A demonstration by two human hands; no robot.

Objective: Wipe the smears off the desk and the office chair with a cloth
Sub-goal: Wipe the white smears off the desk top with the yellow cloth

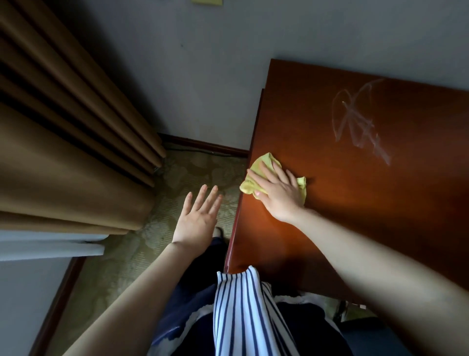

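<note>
Brown pleated curtain (63, 127) hangs at L, patterned carpet (193, 172) below, grey wall (203, 63) w/ dark baseboard (203, 144) behind.

— Can any text, label or number be read here?
— None can be read. A whitish smear (360, 122) is seen on the counter (330, 216), but no letters are formed by it. A yellow paper (207, 1) is cut off by the upper edge, and no writing can be made out on it.
</note>
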